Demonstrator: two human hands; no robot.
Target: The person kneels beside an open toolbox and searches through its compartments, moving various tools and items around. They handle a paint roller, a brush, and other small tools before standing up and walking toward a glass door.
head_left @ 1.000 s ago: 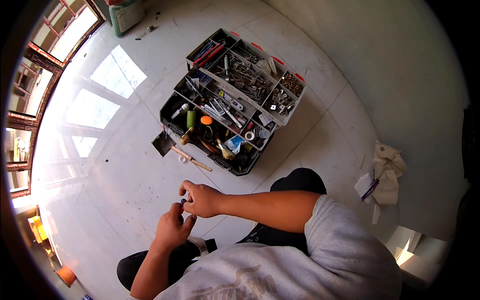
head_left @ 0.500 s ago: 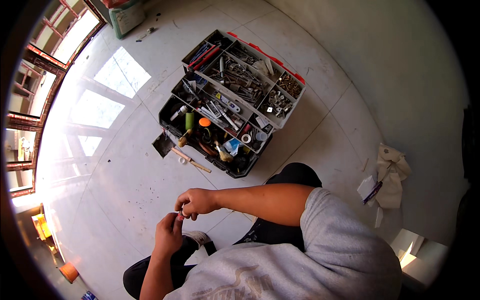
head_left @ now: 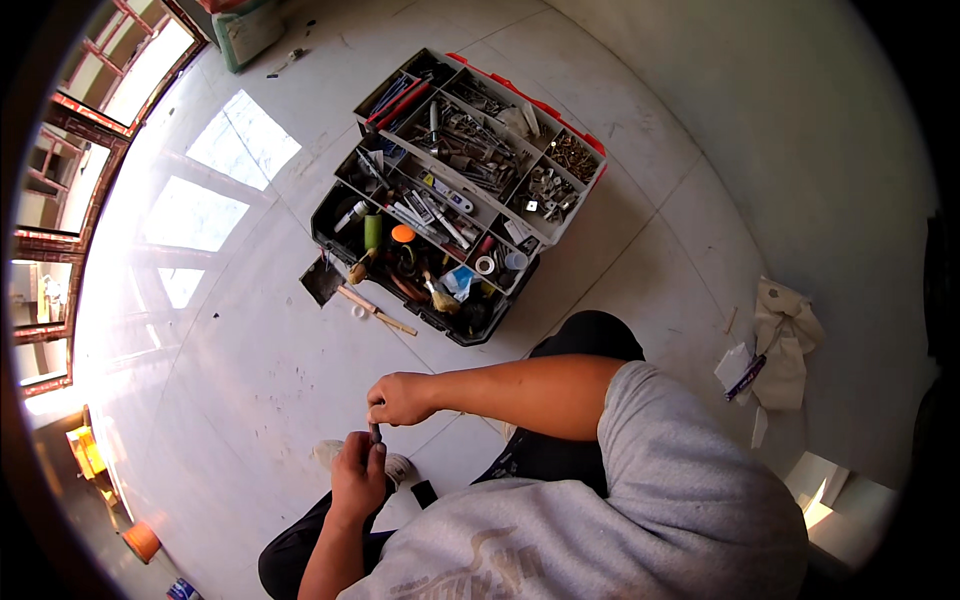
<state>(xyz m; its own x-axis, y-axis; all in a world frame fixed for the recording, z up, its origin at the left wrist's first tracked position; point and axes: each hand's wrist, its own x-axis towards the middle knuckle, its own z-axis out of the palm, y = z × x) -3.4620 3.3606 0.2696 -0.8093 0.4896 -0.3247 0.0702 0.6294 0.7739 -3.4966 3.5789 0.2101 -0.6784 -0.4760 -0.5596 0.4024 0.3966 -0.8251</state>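
Observation:
My left hand is closed with the thumb up, gripping a small dark cylindrical piece too small to identify. Just above it, my right hand has its fingers pinched together at the upper end of that piece; whether they hold a separate part is hidden. Both hands are over the floor in front of my bent legs. Beyond them stands an opened toolbox, its compartments filled with screws, bits, pens and other tools.
A flat scraper-like tool with a wooden handle lies by the toolbox, beside a white ring. Near the right wall is a beige cloth bag with a purple-and-white packet. An orange pot-like object sits lower left; windows line the left.
My hands have shifted a little to the right and moved slightly apart vertically. A dark piece now shows between them, where a small reddish bit was visible at the fingertips before.

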